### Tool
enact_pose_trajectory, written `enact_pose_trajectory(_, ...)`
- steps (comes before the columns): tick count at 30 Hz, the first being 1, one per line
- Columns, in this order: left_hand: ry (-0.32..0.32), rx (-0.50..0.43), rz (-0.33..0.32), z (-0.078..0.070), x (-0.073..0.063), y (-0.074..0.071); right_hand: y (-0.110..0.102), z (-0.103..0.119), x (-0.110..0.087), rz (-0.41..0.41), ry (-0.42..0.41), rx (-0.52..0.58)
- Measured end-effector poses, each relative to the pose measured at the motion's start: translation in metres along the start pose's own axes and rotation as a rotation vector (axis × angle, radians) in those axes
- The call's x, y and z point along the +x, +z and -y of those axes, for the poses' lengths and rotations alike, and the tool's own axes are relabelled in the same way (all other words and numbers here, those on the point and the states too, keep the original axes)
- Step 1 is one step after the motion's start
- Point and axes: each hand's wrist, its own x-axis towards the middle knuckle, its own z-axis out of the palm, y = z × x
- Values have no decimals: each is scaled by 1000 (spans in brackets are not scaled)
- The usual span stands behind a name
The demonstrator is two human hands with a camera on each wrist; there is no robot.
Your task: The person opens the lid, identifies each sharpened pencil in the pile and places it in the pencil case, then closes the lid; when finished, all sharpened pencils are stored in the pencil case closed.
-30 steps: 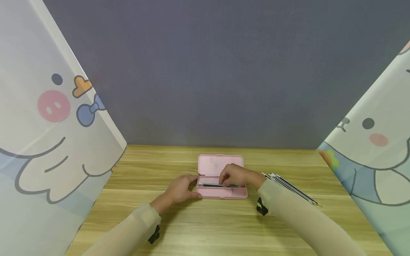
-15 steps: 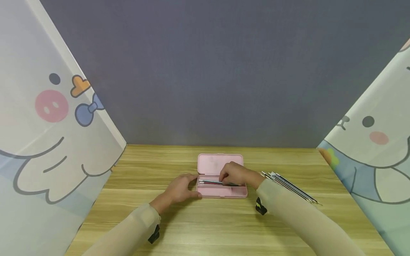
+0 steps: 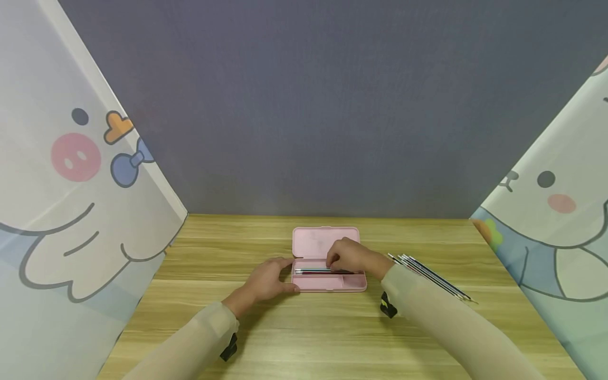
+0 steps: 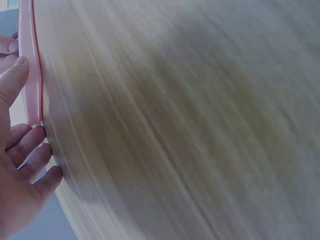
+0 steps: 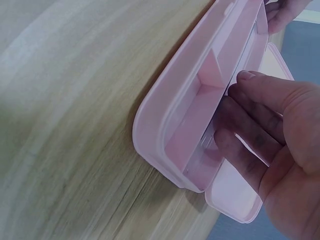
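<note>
A pink pencil case [image 3: 318, 283] lies on the table, its lid [image 3: 315, 241] folded back. Several pencils [image 3: 311, 271] rest lengthwise in its long rear compartment. My left hand [image 3: 263, 281] holds the case's left end, thumb at the front corner and fingers at the rear one. In the left wrist view the thumb lies along the case's pink wall [image 4: 32, 95]. My right hand [image 3: 349, 256] reaches into the rear compartment over the pencils. The right wrist view shows its fingers [image 5: 247, 125] loosely bent with a gap to the thumb; they hide part of the pencils.
A loose bundle of pencils [image 3: 434, 277] lies on the wooden table [image 3: 304, 338], right of the case beside the right forearm. A grey panel [image 3: 304, 111] stands behind. Cartoon-printed panels [image 3: 95, 237] flank both sides. The case's short front-right compartment [image 5: 190, 120] has a small divider.
The pencils under my right hand have settled flat and side by side in the rear compartment. That hand has risen very slightly. The left hand stays at the case's end.
</note>
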Motion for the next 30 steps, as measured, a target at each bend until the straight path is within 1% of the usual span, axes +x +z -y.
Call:
enact_pose_trajectory(4,4,-3,-7,0,1,-1,-2,-1,-1,3,16,8)
enact_pose_trajectory(9,13,7,-7,0,0,-2,-4,-6,-4,-12,-12,31)
enact_pose_trajectory(11,21,17,-4,0,0,-2,-6,-8,-7,-25,-29,77)
enact_pose_trajectory(14,31,25,-2,0,-1,-2,-11,-14,-13,-42,-49,177)
enact_pose_trajectory(17,28,23,-1,1,-2,-2,-19,-21,-23,-70,-49,257)
enact_pose_trajectory(20,21,21,-2,1,-2,-1,-28,-32,-37,-92,-26,319)
enact_pose_trajectory(24,19,23,-5,1,-2,-1,-42,-48,-63,-96,49,408)
enact_pose_trajectory(26,14,21,-5,1,-2,0,-48,-57,-78,-101,85,433)
enact_pose_trajectory(30,10,8,-5,0,-2,-1,-58,-78,-108,-138,130,434)
